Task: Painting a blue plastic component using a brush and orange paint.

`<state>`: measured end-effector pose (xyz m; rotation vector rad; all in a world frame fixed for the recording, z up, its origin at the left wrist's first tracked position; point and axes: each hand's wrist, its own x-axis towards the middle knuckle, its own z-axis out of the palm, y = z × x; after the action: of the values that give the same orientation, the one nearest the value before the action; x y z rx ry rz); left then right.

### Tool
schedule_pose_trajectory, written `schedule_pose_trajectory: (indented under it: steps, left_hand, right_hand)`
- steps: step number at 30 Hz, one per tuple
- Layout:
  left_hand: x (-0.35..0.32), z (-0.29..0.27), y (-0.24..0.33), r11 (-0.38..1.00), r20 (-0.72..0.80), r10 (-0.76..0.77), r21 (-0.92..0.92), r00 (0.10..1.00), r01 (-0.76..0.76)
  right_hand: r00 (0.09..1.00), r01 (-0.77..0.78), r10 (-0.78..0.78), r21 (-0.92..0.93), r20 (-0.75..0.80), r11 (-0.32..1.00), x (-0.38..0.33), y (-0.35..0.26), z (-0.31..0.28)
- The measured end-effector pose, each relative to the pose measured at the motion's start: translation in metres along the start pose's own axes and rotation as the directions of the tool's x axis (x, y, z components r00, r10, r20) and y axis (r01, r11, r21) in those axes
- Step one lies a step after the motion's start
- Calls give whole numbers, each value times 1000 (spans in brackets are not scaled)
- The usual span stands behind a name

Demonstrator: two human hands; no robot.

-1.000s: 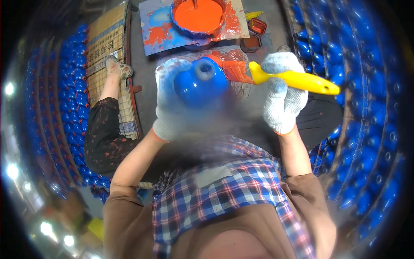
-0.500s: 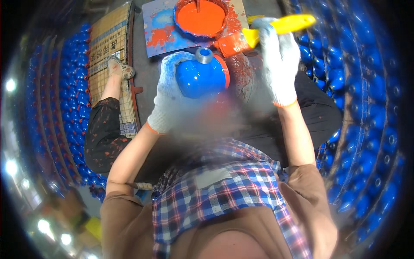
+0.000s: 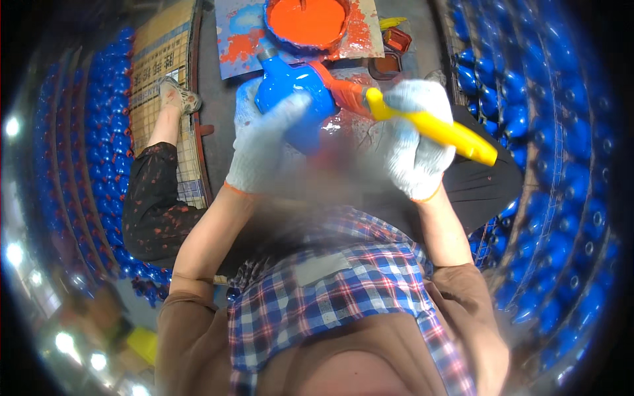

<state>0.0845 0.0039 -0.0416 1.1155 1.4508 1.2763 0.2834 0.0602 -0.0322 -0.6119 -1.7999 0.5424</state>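
Note:
A glossy blue, round-bodied vessel with a short neck (image 3: 294, 86) is gripped in my gloved left hand (image 3: 261, 148). Its neck points up and to the left, and an orange-red band shows on its right-hand end. In a white glove, my right hand (image 3: 419, 145) is closed around the yellow handle of a flat paintbrush (image 3: 456, 135). The orange-coated bristles touch the vessel's banded end. Just beyond the vessel stands a round bowl (image 3: 272, 41) of bright orange paint, on a paint-splattered board (image 3: 231, 63). A blur hides the area below the vessel.
Blue vessels of the same kind fill rows on the right (image 3: 561, 138) and on the left (image 3: 112, 158). Small red-orange containers (image 3: 397, 41) sit beyond my right hand. My sandalled foot (image 3: 178, 99) rests on a flat tan printed sheet (image 3: 155, 56).
The brush has come down and left from near the bowl, its bristles now against the vessel. The vessel has turned, so its neck tilts left. My left thumb now lies across its front.

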Motion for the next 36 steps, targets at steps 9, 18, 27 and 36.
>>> schedule_pose_trajectory:
  steps: [9,18,27,36]
  left_hand:
    - [20,0,-15,543,226,-351,-741,909,394]
    - [15,-17,-21,871,289,-194,-390,937,301]
    - [18,-45,-13,636,325,-371,-593,870,493]
    - [1,-37,24,216,496,194,820,846,-530]
  right_hand:
    - [937,209,-170,-99,306,973,-2,-2,-9]
    - [784,485,-355,-145,510,862,21,-5,-28]
    - [977,-213,207,-148,-55,966,38,-9,-13]
    - [839,-396,416,-130,351,909,79,46,38]
